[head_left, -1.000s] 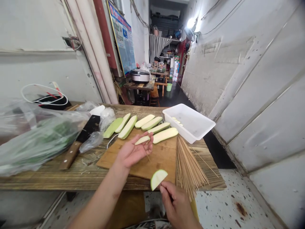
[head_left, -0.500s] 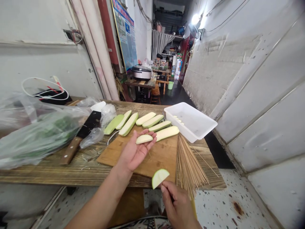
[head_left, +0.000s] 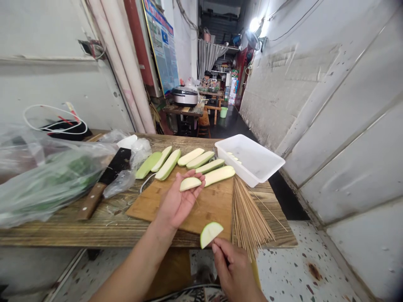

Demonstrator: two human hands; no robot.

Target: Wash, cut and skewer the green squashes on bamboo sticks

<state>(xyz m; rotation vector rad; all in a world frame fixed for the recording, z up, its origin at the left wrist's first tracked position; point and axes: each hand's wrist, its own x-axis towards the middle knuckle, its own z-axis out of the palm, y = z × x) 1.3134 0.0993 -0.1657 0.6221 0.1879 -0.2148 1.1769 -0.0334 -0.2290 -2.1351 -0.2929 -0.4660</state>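
Note:
My left hand (head_left: 178, 201) is turned palm up over the cutting board (head_left: 147, 203), a half-round zucchini slice (head_left: 190, 183) lying across its fingers by the thumb. Lower down, my right hand (head_left: 236, 266) is closed in a pinch on a thin skewer, mostly hidden by the fingers. On the end of that skewer sits another half-round zucchini slice (head_left: 211, 234) with a green rind. Beyond my left hand lie several zucchini halves, among them a pale one cut side up (head_left: 220, 175). A fan of bamboo skewers (head_left: 250, 218) rests along the board's right side.
At the table's far right stands a white plastic tub (head_left: 252, 161) holding a few slices. A cleaver (head_left: 107, 180) lies to the left, beside a plastic bag of greens (head_left: 59, 180). Farther back are an electric cooker (head_left: 184, 96) and a seated person (head_left: 207, 79).
The view has shifted slightly. Both hands keep nearly the same pose, each with its slice; the left-hand slice is tipped a little more toward me.

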